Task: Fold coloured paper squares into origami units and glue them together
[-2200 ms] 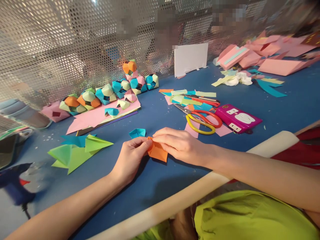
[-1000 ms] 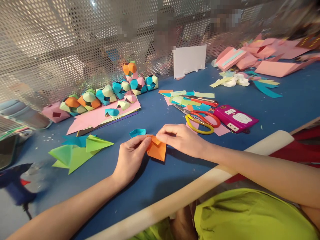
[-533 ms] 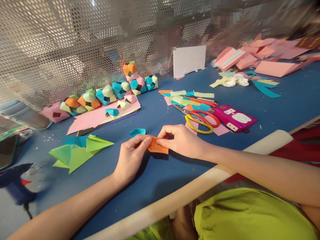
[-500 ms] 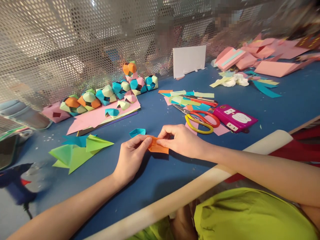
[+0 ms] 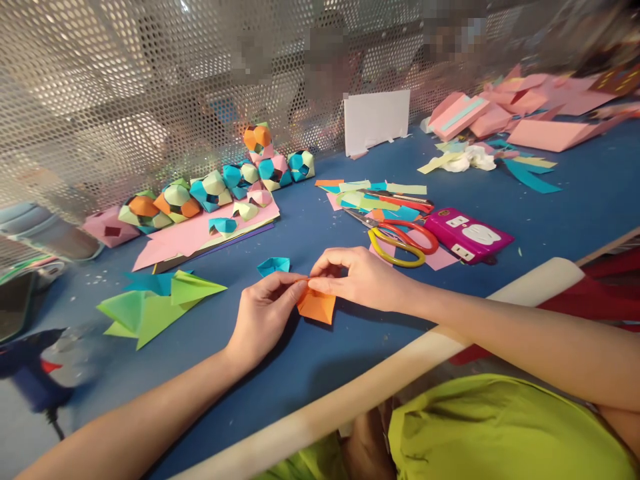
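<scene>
A small piece of folded orange paper is pinched between both hands, just above the blue table. My left hand grips its upper left edge with thumb and forefinger. Along the top edge, close beside the left fingertips, my right hand pinches the paper. The upper part of the paper is hidden by the fingers; its lower flap hangs down toward me. Right behind my left fingers lies a folded blue paper piece. Green folded paper lies left of my left hand.
Scissors rest on paper scraps beside a magenta case. Paper balls line the mesh screen. A glue gun and cup are at left. Pink folded paper is at back right, a pale rail in front.
The orange paper's lower flap has tilted back down and shows more of its face. My right thumb and fingers have shifted slightly left, closer to my left fingertips.
</scene>
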The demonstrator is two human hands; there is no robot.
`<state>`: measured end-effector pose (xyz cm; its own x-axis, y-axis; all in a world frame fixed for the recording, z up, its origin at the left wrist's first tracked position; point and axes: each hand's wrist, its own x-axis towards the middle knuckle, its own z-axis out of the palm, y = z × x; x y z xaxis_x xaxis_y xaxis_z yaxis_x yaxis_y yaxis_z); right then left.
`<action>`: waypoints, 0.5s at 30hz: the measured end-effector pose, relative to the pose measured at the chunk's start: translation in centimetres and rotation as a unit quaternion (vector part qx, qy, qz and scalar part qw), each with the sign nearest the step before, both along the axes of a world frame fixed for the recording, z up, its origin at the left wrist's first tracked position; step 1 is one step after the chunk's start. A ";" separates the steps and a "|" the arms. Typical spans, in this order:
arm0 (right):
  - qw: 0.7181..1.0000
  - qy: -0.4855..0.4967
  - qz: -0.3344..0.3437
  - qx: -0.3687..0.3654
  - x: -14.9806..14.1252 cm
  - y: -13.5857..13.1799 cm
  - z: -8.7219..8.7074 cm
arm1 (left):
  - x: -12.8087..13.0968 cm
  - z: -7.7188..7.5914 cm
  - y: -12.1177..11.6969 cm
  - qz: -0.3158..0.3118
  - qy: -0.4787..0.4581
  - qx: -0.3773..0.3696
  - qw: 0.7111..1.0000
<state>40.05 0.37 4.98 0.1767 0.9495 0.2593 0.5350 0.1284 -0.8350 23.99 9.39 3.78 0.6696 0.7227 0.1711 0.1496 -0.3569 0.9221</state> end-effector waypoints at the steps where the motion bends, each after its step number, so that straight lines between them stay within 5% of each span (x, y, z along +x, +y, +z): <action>1: 1.000 -0.009 0.002 0.011 0.0 0.0 -0.1 | 0.0 0.1 -0.1 -0.002 0.001 -0.008 1.000; 9: 0.974 -0.149 0.020 0.169 0.1 0.1 -1.5 | 0.2 0.1 -0.3 -0.007 -0.019 -0.129 0.992; 15: 0.983 -0.121 0.011 0.137 0.5 0.1 -1.2 | 0.1 -0.7 0.1 -0.022 -0.044 -0.160 0.986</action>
<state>40.51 0.43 3.74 0.0596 0.8414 0.5371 0.7085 0.3434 -0.6165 24.06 9.47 3.08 0.6946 0.7194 -0.0018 0.0555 -0.0510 0.9972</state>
